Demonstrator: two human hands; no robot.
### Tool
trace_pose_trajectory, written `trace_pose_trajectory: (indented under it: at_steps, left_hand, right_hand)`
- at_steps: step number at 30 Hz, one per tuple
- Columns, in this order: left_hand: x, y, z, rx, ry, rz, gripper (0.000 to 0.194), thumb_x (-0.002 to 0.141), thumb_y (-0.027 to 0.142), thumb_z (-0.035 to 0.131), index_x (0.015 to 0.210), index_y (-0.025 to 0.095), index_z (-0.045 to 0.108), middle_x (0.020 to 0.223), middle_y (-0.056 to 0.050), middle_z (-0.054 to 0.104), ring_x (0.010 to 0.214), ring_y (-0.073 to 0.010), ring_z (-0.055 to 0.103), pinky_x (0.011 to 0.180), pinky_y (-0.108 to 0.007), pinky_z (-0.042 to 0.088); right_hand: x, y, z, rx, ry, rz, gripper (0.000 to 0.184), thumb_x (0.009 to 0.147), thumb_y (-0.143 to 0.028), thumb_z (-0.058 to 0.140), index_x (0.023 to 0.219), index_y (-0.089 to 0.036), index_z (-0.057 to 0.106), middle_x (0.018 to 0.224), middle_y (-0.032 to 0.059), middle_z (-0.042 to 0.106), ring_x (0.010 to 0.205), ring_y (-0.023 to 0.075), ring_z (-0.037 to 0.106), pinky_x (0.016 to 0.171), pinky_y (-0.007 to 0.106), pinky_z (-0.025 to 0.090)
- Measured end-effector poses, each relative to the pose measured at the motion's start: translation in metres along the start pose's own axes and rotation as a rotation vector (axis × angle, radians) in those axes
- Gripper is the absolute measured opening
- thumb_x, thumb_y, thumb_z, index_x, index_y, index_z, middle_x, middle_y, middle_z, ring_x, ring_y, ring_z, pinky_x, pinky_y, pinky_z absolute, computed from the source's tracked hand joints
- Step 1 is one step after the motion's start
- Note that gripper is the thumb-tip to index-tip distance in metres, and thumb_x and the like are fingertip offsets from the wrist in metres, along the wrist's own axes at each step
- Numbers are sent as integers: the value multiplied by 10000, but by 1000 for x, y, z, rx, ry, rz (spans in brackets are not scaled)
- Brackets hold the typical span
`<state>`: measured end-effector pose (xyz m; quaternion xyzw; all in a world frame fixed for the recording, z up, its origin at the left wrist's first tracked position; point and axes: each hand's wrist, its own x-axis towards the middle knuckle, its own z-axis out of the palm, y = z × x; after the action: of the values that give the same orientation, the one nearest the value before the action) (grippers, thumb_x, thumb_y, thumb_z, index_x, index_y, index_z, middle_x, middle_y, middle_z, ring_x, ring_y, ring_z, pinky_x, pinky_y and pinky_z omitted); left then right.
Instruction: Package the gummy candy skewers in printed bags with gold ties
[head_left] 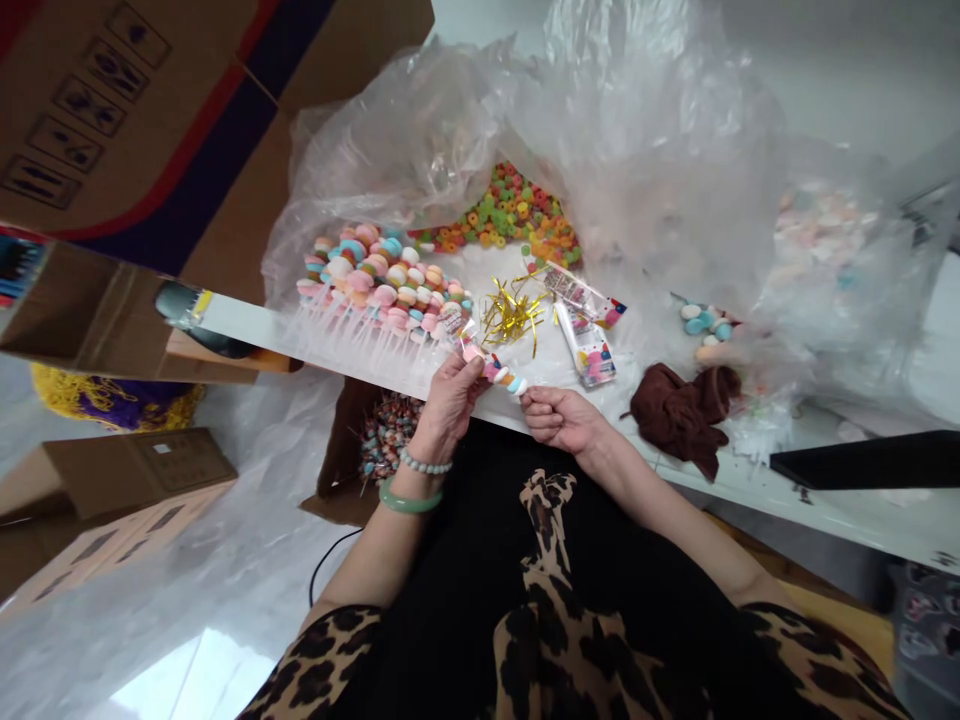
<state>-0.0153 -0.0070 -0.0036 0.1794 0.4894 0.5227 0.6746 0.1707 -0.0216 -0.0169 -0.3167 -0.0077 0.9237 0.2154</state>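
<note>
My left hand (pixel 450 400) pinches the upper end of a small clear packet holding a pastel candy skewer (pixel 499 372). My right hand (pixel 561 418) is closed on the skewer's lower end, just off the white table's front edge (pixel 322 350). A heap of pastel candy skewers (pixel 382 280) lies on the table beyond my left hand. Gold twist ties (pixel 510 315) lie just past the packet. Two printed clear sleeves (pixel 589 335) lie to the right of the ties.
A pile of coloured ring candies (pixel 510 215) sits on crumpled clear plastic (pixel 637 130). A brown cloth (pixel 679 410) lies right of my right hand. Cardboard boxes (pixel 150 110) stand at left. A box of wrapped candies (pixel 382 440) sits under the table.
</note>
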Motion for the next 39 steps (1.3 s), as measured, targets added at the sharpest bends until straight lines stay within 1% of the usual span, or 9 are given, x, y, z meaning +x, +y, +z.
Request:
trace_pose_trajectory:
  at_steps: [3,10,17,21,25,27,31,36,39]
  left_hand:
    - [-2,1,-1,19,-8,-8,395,565,361,890,803,143,663,736,-1,677,646,-98,630,661,-225,544]
    - [-3,8,-10,90,-27,-22,307,613,324,866,791,144,693,722,-17,687,644,-112,640,667,-229,552]
    - [-8,1,-1,137,-1,19,312,615,338,860,779,134,690,720,-16,679,652,-103,628,694,-233,533]
    - [-9,-8,4,98,15,6,333,611,347,863,800,136,688,749,-7,677,669,-94,625,702,-227,526]
    - [-5,-5,0,61,1,-59,389,658,458,817,817,135,672,752,-18,670,668,-112,625,678,-259,545]
    - [-2,-1,-3,46,31,-47,386,668,459,811,836,143,664,783,-24,680,698,-125,641,678,-271,554]
    - [3,5,-7,0,74,-14,351,619,327,859,859,168,657,833,-29,706,744,-152,681,663,-262,549]
    - [2,7,-6,21,149,34,307,618,307,852,792,158,648,736,-8,688,603,-116,642,576,-238,526]
    - [0,6,-5,38,213,42,336,595,332,858,767,157,630,690,8,672,557,-104,614,540,-227,514]
  right_hand:
    - [-3,-4,-3,16,-1,28,132,840,-134,543,713,-146,508,517,-111,258,384,19,92,348,108,133]
    - [-5,-7,-13,17,26,-1,101,815,-128,573,724,-139,531,511,-111,261,394,18,111,351,102,161]
    - [2,1,-7,-46,30,-26,90,784,-155,593,723,-149,527,504,-105,294,388,21,135,357,118,151]
    - [3,12,5,-146,103,-170,84,697,-176,645,709,-130,576,476,-96,342,383,16,179,369,138,129]
    - [2,17,13,-244,165,-279,136,642,-212,694,694,-132,596,468,-85,381,379,13,203,380,159,91]
    - [1,16,15,-270,186,-290,154,629,-228,706,692,-136,600,464,-85,386,375,12,201,382,164,79]
    - [0,13,14,-286,210,-281,166,621,-245,706,692,-144,596,456,-93,373,362,11,191,377,170,79]
    - [3,13,10,-311,260,-300,166,606,-256,690,687,-151,591,457,-97,357,369,18,180,388,184,71]
    - [4,15,9,-458,342,-351,160,629,-296,664,693,-163,601,466,-84,375,389,39,227,406,199,111]
